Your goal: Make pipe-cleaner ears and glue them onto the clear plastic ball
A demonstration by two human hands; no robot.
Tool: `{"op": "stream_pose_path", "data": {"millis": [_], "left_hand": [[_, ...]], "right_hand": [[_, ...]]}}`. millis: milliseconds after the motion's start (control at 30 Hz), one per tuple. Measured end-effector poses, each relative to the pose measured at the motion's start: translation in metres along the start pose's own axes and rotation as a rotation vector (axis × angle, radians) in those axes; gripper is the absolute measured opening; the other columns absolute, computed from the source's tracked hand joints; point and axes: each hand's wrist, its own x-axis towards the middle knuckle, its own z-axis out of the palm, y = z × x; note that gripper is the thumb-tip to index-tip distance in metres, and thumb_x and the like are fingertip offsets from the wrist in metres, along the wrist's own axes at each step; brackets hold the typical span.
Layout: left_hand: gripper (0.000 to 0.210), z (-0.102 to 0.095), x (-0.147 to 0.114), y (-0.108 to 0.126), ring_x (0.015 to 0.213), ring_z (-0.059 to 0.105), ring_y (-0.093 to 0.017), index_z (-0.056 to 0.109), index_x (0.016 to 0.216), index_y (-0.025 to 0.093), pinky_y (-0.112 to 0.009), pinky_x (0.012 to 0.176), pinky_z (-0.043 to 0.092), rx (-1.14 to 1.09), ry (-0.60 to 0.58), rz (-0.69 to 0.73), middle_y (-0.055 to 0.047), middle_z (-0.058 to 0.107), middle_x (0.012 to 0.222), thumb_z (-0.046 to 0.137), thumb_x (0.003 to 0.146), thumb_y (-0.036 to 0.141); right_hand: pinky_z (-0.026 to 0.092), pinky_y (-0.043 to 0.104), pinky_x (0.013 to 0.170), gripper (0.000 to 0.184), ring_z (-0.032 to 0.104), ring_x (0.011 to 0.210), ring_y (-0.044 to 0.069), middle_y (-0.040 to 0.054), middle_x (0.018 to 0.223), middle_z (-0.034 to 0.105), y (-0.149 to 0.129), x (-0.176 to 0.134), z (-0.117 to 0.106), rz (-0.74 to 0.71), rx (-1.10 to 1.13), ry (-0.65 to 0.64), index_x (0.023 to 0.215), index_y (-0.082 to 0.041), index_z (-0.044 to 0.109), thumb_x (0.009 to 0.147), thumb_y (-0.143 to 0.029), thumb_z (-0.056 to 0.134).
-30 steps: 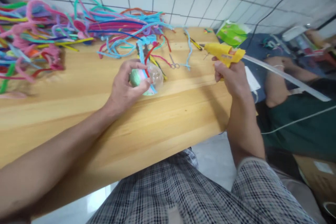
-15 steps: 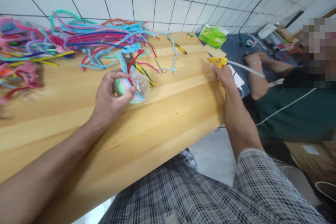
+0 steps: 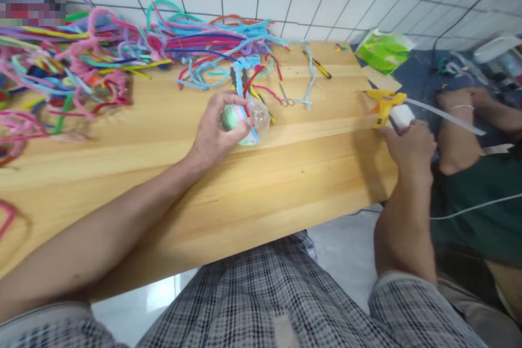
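My left hand point(image 3: 222, 125) is closed round a clear ball point(image 3: 260, 115) with green, pink and blue colouring on its near side. A red pipe cleaner point(image 3: 249, 82) stands up by my fingertips, beside a light-blue fuzzy strip. At the table's right end, a yellow glue gun point(image 3: 383, 103) has a long clear glue stick point(image 3: 448, 117) coming out of its back. My right hand point(image 3: 414, 147) is just below the gun, its thumb by the handle's bottom. Thumb and fingers appear closed on a white block point(image 3: 402, 116); part of the block is hidden.
Many coloured pipe cleaners point(image 3: 212, 41) are heaped along the tiled wall. Small scissors point(image 3: 287, 101), a yellow-black cutter knife point(image 3: 318, 65) and a light-blue strand point(image 3: 312, 73) lie ahead. A green packet point(image 3: 383, 51) is at the back right. A co-worker's forearm point(image 3: 460, 136) rests beyond the gun.
My right hand has come off the glue gun and shifted right and nearer, to the white block. The gun stays at the table's end. The view has swung left; my left hand keeps the ball.
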Motion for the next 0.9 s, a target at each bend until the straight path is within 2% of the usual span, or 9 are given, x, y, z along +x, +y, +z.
{"op": "stream_pose_path", "data": {"millis": [67, 200, 300, 367, 400, 467, 600, 700, 900], "left_hand": [[0.043, 0.001, 0.0, 0.001, 0.127, 0.073, -0.033, 0.074, 0.125, 0.034, -0.058, 0.116, 0.056, 0.005, -0.004, 0.016, -0.007, 0.076, 0.134, 0.088, 0.094, 0.06], [0.045, -0.001, -0.001, -0.002, 0.132, 0.072, -0.033, 0.074, 0.127, 0.034, -0.058, 0.118, 0.055, 0.005, -0.009, 0.015, -0.007, 0.075, 0.136, 0.089, 0.094, 0.061], [0.047, -0.003, 0.0, -0.004, 0.133, 0.071, -0.032, 0.073, 0.127, 0.032, -0.057, 0.118, 0.054, 0.012, -0.026, 0.012, -0.007, 0.075, 0.137, 0.089, 0.095, 0.063], [0.048, -0.003, 0.0, -0.004, 0.132, 0.072, -0.031, 0.073, 0.128, 0.031, -0.056, 0.118, 0.055, 0.019, -0.037, 0.032, -0.006, 0.076, 0.136, 0.088, 0.095, 0.063], [0.049, -0.003, 0.001, -0.003, 0.131, 0.072, -0.031, 0.073, 0.128, 0.03, -0.055, 0.117, 0.055, 0.022, -0.037, 0.045, -0.007, 0.076, 0.136, 0.087, 0.096, 0.064], [0.049, -0.003, 0.001, -0.001, 0.13, 0.073, -0.031, 0.073, 0.128, 0.03, -0.055, 0.118, 0.056, 0.032, -0.033, 0.061, -0.007, 0.077, 0.135, 0.085, 0.098, 0.067], [0.052, -0.002, 0.001, 0.004, 0.134, 0.073, -0.033, 0.072, 0.126, 0.029, -0.055, 0.122, 0.057, 0.054, -0.039, 0.024, -0.009, 0.077, 0.135, 0.084, 0.097, 0.071], [0.05, -0.001, 0.001, 0.007, 0.136, 0.072, -0.034, 0.072, 0.124, 0.028, -0.057, 0.125, 0.057, 0.069, -0.037, 0.025, -0.009, 0.077, 0.135, 0.086, 0.096, 0.067], [0.045, -0.002, 0.0, 0.005, 0.136, 0.073, -0.033, 0.071, 0.129, 0.03, -0.056, 0.125, 0.057, 0.108, -0.059, 0.054, -0.009, 0.076, 0.138, 0.087, 0.098, 0.059]], "right_hand": [[0.049, 0.046, 0.095, 0.032, 0.071, 0.099, 0.029, 0.0135, 0.102, 0.077, -0.015, -0.035, -0.01, -0.024, 0.2, 0.026, 0.088, -0.028, 0.058, 0.086, -0.018, 0.089], [0.054, 0.042, 0.094, 0.016, 0.072, 0.092, 0.026, 0.0041, 0.088, 0.076, -0.069, -0.094, -0.016, -0.413, 0.752, -0.288, 0.081, -0.027, 0.074, 0.095, -0.02, 0.076], [0.057, 0.046, 0.101, 0.018, 0.074, 0.096, 0.027, 0.003, 0.093, 0.078, -0.116, -0.119, -0.013, -0.604, 0.897, -0.472, 0.084, -0.03, 0.076, 0.101, -0.032, 0.077], [0.057, 0.049, 0.112, 0.016, 0.076, 0.113, 0.029, 0.0043, 0.108, 0.08, -0.143, -0.13, -0.007, -0.664, 0.96, -0.537, 0.093, -0.031, 0.076, 0.106, -0.041, 0.076], [0.056, 0.051, 0.118, 0.014, 0.074, 0.126, 0.03, 0.0049, 0.12, 0.08, -0.154, -0.134, -0.002, -0.683, 0.986, -0.527, 0.102, -0.032, 0.076, 0.105, -0.046, 0.077], [0.053, 0.055, 0.128, 0.032, 0.063, 0.149, 0.033, 0.0059, 0.143, 0.075, -0.171, -0.14, 0.011, -0.704, 0.995, -0.521, 0.123, -0.034, 0.073, 0.1, -0.055, 0.082], [0.044, 0.066, 0.138, 0.069, 0.05, 0.167, 0.037, 0.0093, 0.169, 0.061, -0.185, -0.146, 0.045, -0.721, 1.004, -0.599, 0.151, -0.036, 0.058, 0.095, -0.063, 0.086], [0.041, 0.065, 0.141, 0.078, 0.047, 0.17, 0.038, 0.0093, 0.175, 0.057, -0.187, -0.147, 0.06, -0.707, 1.026, -0.646, 0.157, -0.036, 0.053, 0.093, -0.064, 0.087], [0.047, 0.066, 0.138, 0.076, 0.053, 0.165, 0.038, 0.0094, 0.168, 0.063, -0.194, -0.152, 0.062, -0.673, 1.087, -0.703, 0.154, -0.037, 0.054, 0.091, -0.061, 0.09]]}}
